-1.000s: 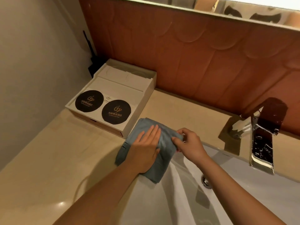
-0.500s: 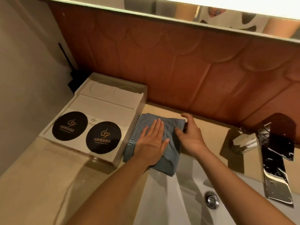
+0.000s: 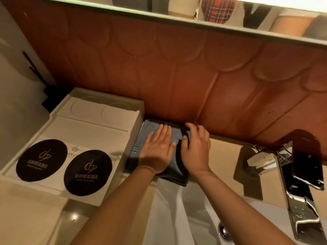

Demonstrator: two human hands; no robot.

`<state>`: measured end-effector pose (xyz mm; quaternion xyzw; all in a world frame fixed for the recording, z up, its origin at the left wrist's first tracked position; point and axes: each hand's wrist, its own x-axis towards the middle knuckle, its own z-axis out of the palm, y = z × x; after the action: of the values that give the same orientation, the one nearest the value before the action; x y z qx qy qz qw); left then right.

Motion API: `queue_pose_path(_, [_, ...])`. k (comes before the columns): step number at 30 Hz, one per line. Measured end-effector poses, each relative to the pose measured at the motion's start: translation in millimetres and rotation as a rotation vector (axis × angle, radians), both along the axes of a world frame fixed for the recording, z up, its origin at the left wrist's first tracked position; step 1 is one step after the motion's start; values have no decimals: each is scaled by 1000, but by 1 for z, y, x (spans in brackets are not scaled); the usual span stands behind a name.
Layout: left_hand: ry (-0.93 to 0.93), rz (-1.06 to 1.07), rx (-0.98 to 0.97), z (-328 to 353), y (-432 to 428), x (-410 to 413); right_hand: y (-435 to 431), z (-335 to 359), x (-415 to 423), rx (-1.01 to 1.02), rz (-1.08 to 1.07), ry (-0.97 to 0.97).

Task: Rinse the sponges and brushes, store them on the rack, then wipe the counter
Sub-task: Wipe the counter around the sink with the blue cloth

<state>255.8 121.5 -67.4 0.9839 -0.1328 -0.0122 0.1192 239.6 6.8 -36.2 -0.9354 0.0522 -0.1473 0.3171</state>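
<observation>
Both bare forearms reach forward side by side. The left hand (image 3: pixel 157 149) lies flat, palm down, fingers together. The right hand (image 3: pixel 195 149) presses beside it, fingers curled.

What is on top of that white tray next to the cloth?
Two round black coasters with gold logos lie on the front of the white rectangular tray; two empty circular recesses sit at its back. Whatever lies under the coasters is covered.
</observation>
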Motion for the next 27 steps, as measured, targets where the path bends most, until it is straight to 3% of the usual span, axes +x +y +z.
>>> queue_pose_path(6, [-29,72,-301,3,6,-5,27,-15,-1,-33,114,274])
queue_pose_path(10, [-183,191,-456,2,9,-7,28,-24,-3,-300,164,299])
queue_pose_path(17, [-26,233,-275,7,6,-1,28,-24,0,-457,228,446])
queue_pose_path(27, [229,372,-560,23,-32,-27,-14,-25,-13,-537,334,419])
